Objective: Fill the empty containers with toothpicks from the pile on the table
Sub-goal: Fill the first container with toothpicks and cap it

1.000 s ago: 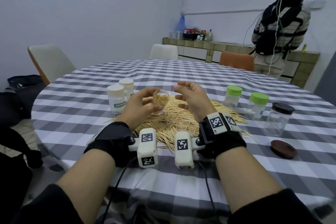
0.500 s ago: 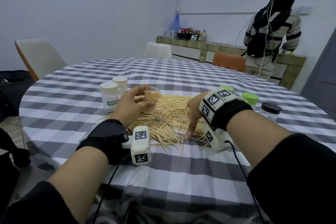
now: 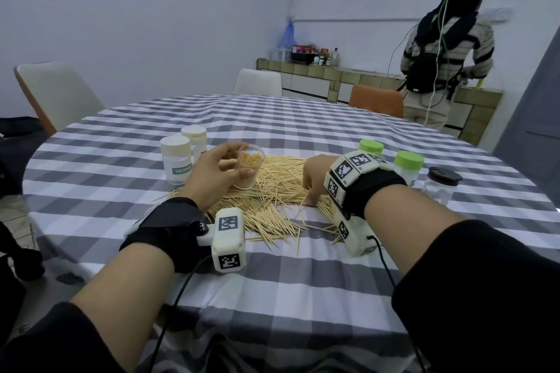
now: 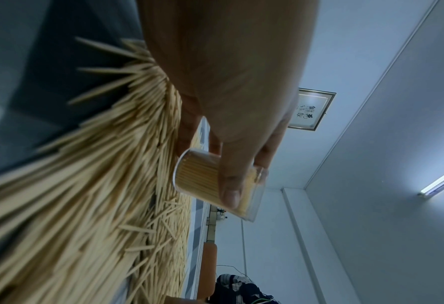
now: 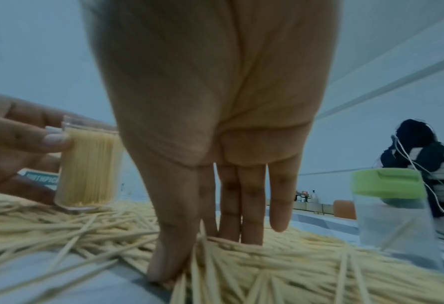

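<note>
A pile of toothpicks (image 3: pixel 278 188) lies on the checked tablecloth (image 3: pixel 303 275) in front of me. My left hand (image 3: pixel 239 160) grips a small clear container (image 3: pixel 250 166) packed with toothpicks, held upright just above the pile's far left part. The left wrist view shows the thumb across the container (image 4: pixel 197 176). My right hand (image 3: pixel 310 191) points down into the pile's right side. In the right wrist view, its fingers (image 5: pixel 251 216) sink into the toothpicks (image 5: pixel 293 267), and the thumb closes on a small bunch sticking up between them. The held container (image 5: pixel 88 166) shows at left.
Two white-lidded jars (image 3: pixel 177 160) stand left of the pile. Two green-lidded jars (image 3: pixel 407 163) and a clear jar with a dark lid (image 3: pixel 441 188) stand to the right. Chairs ring the round table. A person (image 3: pixel 445 48) stands at the counter at the back right.
My right hand came down from beside the container onto the pile and now digs in with its fingers. The left hand lowered the container slightly towards the pile.
</note>
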